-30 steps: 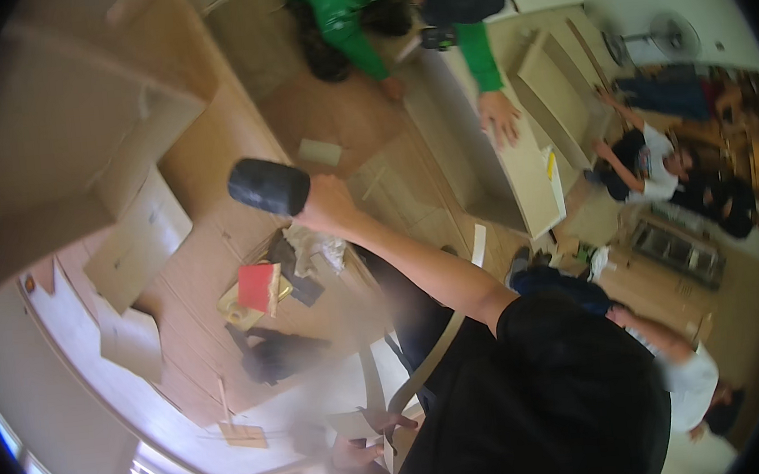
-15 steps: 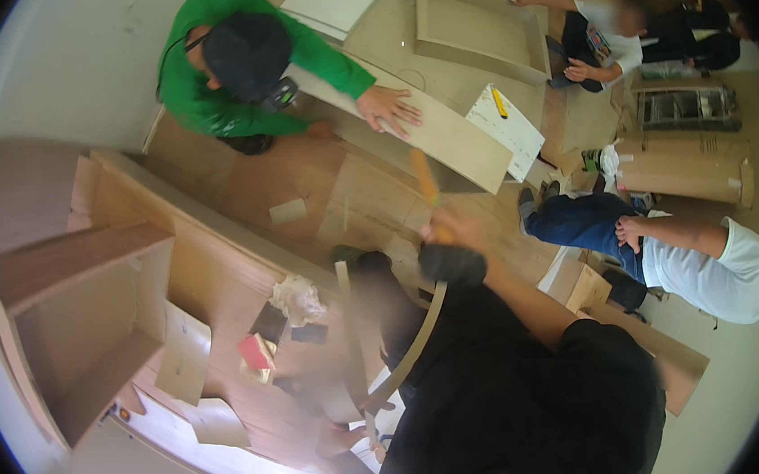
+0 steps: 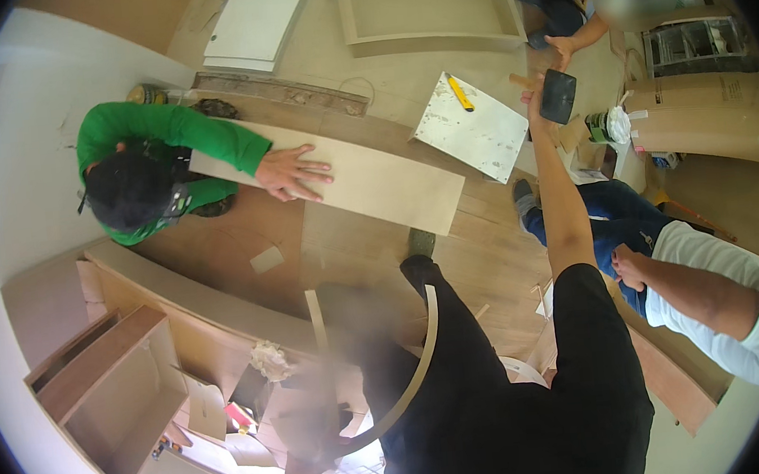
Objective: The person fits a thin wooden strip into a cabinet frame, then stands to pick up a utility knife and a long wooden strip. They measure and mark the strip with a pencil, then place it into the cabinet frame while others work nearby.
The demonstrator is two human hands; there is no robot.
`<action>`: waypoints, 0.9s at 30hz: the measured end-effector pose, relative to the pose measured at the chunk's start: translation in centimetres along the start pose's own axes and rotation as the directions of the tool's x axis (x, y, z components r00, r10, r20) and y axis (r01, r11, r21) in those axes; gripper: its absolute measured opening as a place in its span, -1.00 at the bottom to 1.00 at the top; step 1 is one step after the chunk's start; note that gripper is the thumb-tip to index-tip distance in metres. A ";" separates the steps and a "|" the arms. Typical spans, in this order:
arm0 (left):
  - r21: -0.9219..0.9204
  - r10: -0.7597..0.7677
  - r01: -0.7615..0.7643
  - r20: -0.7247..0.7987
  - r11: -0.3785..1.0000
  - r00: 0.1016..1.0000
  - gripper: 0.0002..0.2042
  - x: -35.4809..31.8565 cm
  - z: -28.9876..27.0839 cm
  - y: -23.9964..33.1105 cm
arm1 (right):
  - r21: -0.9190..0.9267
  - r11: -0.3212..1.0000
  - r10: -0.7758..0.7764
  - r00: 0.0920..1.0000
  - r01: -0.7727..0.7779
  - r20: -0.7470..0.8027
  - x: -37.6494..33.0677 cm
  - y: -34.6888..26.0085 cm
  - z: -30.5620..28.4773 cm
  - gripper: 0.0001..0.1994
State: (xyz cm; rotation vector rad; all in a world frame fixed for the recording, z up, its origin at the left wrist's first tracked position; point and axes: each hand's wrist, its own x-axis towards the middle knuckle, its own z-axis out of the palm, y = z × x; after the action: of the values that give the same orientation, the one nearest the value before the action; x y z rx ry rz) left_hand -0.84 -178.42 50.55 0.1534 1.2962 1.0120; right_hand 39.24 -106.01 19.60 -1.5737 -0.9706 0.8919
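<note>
My right arm stretches far out to the right, and my right hand [image 3: 534, 102] is closed round a mallet with its black head [image 3: 559, 97] turned toward me. A short piece of the wooden handle pokes out past my fingers. Just beyond it is the hand [image 3: 562, 48] of a person in a printed white shirt; whether it touches the mallet I cannot tell. Low on the left, my left hand [image 3: 308, 467] is closed on a thin, pale strip [image 3: 417, 380] that bends up in a curve. Part of that hand is blurred.
A person in green [image 3: 174, 138] presses a hand on a long board [image 3: 384, 182]. A yellow utility knife [image 3: 460, 92] lies on a spotted white panel [image 3: 487, 124]. An open box cabinet [image 3: 122, 395] stands left. Another person in a white shirt [image 3: 699, 272] is close on the right.
My right hand has carried the mallet up and away to the right, arm now extended. My left hand still has the strip. The person in green leans back leftward, and my view has shifted.
</note>
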 end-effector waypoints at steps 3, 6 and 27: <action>0.039 -0.081 0.081 -0.010 0.996 0.997 -0.34 2.1 2.3 1.4 | -0.153 0.988 0.001 0.998 -0.011 -0.064 3.2 1.9 -1.9 -0.56; 0.037 -0.120 0.121 -0.023 0.992 0.992 -0.33 3.4 4.1 2.5 | 0.008 0.999 0.054 0.996 -0.054 -0.076 5.8 4.5 -3.7 -0.55; 0.023 0.029 -0.027 -0.077 0.999 0.997 -0.35 3.6 10.0 4.4 | -0.251 0.967 0.225 0.578 -0.035 0.784 -1.5 -0.1 2.5 -0.51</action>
State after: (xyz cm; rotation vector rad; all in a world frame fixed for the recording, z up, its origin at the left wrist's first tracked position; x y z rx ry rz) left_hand 5.01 -169.08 53.97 0.1509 1.3787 1.0365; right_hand 36.40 -106.45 19.35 -1.3979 -1.6473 1.7568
